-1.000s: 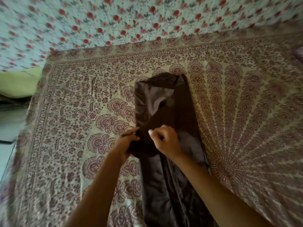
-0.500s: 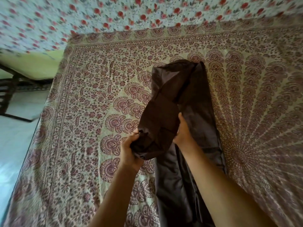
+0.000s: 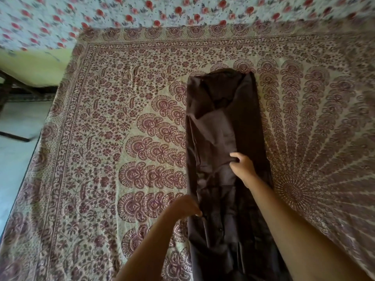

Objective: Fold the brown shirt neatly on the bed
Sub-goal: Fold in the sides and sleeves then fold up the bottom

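Pinching a small tuck of cloth near the middle of the dark brown glossy shirt, the right hand has its fingers curled. Nearer, the left hand grips the shirt's left edge, fingers closed. The shirt lies folded into a long narrow strip running near to far on the cream-and-maroon paisley bed cover. A white red-flowered sheet lies at the far edge.

Bed with one garment laid on its spread

A maroon-and-cream paisley spread covers the bed; the brown shirt lies on it as a long narrow strip, sides folded inward. The spread shows on both sides of the shirt. Beyond the shirt's far end, a rose-printed cloth meets the spread's border.
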A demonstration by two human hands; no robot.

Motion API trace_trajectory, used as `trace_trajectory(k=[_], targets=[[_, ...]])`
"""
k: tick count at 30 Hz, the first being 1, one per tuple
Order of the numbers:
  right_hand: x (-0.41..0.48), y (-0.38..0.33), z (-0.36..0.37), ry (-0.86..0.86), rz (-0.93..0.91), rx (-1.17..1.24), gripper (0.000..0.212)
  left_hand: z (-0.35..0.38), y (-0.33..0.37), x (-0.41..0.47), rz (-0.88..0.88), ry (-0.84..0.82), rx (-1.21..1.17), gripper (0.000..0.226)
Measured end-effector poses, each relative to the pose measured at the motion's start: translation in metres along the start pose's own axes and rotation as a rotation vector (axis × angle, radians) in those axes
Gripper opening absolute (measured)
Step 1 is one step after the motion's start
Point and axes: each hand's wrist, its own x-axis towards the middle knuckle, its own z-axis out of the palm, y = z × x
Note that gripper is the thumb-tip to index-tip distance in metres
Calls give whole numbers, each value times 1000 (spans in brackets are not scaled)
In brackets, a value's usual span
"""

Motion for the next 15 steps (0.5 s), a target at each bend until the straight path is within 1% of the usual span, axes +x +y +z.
trace_trajectory(k=[1, 4, 5, 7, 10, 12, 15], targets=[[2, 4, 1, -8, 35, 16, 37, -7, 2, 5, 2, 20, 13, 31], [9, 7, 2, 61, 67, 18, 24, -38, 10, 21, -35, 209, -66, 27], [14, 6, 2, 87, 80, 29, 21, -49, 14, 28, -12, 284, -111, 23], [22, -1, 0, 155, 88, 72, 25, -73, 26, 41, 62, 446, -217, 20], [47, -19, -3, 239, -1, 157, 35, -117, 56, 61, 120, 676, -277, 23], [67, -36, -6, 262, -66, 190, 37, -148, 79, 77, 169, 800, -313, 24], [98, -68, -10, 274, -131, 233, 34, -189, 109, 107, 241, 903, -337, 24]])
